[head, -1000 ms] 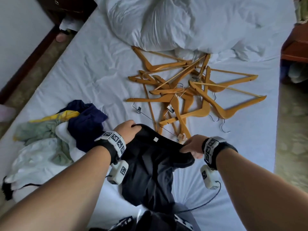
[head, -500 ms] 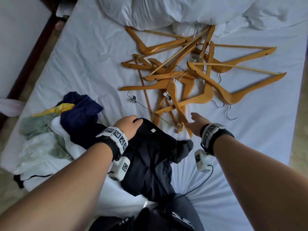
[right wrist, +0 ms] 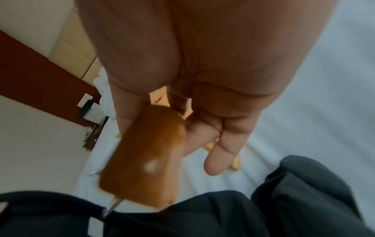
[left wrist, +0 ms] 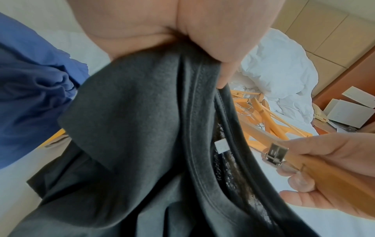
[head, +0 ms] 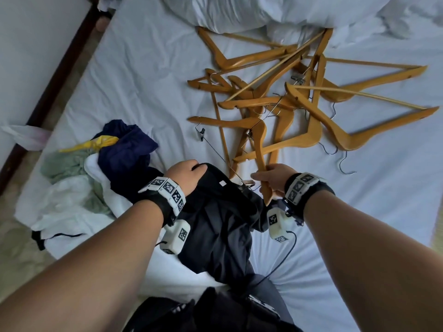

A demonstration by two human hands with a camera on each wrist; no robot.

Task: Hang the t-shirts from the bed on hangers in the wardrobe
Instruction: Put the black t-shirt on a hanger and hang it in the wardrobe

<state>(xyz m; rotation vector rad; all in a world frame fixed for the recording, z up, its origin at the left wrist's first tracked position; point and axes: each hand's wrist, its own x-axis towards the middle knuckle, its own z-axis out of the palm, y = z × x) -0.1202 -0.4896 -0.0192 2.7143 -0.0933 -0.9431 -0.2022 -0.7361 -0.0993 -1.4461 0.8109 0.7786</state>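
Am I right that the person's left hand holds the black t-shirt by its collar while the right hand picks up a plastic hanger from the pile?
Nearly. The left hand does hold the black t-shirt at its collar, and the right hand has its grip on a hanger from the pile, but that hanger is wooden, not plastic. The head view shows its orange-brown wood, and the left wrist view shows a metal clip on it.

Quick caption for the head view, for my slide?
Left hand grips black t-shirt collar; right hand grips a wooden hanger from the pile.
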